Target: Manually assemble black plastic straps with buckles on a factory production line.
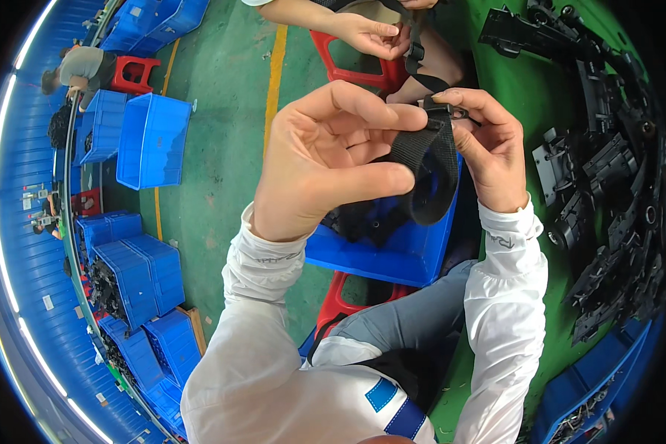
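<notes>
A black webbing strap point(422, 148) hangs in a loop between my hands, with a black plastic buckle point(438, 111) at its upper end. My right hand point(496, 152) pinches the buckle end between thumb and fingers. My left hand point(314, 159) is curled at the strap's left side. Its index fingertip lies by the buckle and its thumb tip meets the webbing, the other fingers bent inward. Below the hands, a blue bin point(414, 268) holds more black straps point(362, 222), partly covered by my left hand and the loop.
Across from me a co-worker's hand point(370, 35) is beside another black strap point(416, 52), near a red stool point(337, 59). On the right, black plastic parts point(607, 170) cover much of a green surface point(518, 81). Blue crates point(152, 140) stand along the left.
</notes>
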Demonstrator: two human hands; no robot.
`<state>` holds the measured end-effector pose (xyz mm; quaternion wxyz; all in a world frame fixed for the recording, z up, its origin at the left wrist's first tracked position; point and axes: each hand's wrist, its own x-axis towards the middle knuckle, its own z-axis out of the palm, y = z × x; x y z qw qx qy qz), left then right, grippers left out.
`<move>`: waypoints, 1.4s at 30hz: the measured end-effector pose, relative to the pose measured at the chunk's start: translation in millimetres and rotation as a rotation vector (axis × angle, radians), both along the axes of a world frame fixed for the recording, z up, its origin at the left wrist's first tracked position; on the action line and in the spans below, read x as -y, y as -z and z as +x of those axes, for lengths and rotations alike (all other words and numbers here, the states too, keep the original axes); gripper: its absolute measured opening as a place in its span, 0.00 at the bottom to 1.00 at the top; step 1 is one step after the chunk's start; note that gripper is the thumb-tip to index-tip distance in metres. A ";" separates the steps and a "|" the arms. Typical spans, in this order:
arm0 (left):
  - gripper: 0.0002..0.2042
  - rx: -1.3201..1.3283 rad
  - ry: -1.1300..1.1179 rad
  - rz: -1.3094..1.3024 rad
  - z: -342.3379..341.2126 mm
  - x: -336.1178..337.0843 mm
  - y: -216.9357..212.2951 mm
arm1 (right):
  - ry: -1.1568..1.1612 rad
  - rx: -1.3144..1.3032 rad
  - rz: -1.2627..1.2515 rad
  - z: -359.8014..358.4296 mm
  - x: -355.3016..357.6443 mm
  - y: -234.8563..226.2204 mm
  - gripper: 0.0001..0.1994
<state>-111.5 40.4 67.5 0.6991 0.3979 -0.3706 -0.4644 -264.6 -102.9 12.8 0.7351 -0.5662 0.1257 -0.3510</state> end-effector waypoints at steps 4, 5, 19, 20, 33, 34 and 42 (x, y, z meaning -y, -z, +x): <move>0.19 0.186 -0.046 0.150 1.8 6.5 -11.1 | -0.032 0.019 0.022 -0.3 0.6 0.6 0.13; 0.18 0.190 -0.035 0.193 3.9 8.3 -12.8 | -0.035 0.022 0.000 -0.1 0.8 0.5 0.13; 0.08 0.223 -0.267 0.268 -29.3 3.6 22.4 | -0.027 0.013 0.026 -0.6 2.6 3.2 0.14; 0.09 0.581 -0.425 0.225 -26.4 5.3 34.2 | -0.063 0.019 0.063 -2.1 3.5 0.4 0.14; 0.17 1.153 0.000 -0.051 42.2 62.2 17.4 | -0.403 0.051 0.291 -10.8 7.3 -8.9 0.22; 0.15 1.131 -0.024 -0.056 52.6 62.5 14.9 | -0.367 0.014 0.294 -11.4 6.7 -11.2 0.22; 0.13 0.937 -0.029 0.137 81.5 50.2 10.9 | -0.419 0.004 0.330 -12.2 11.7 -10.1 0.17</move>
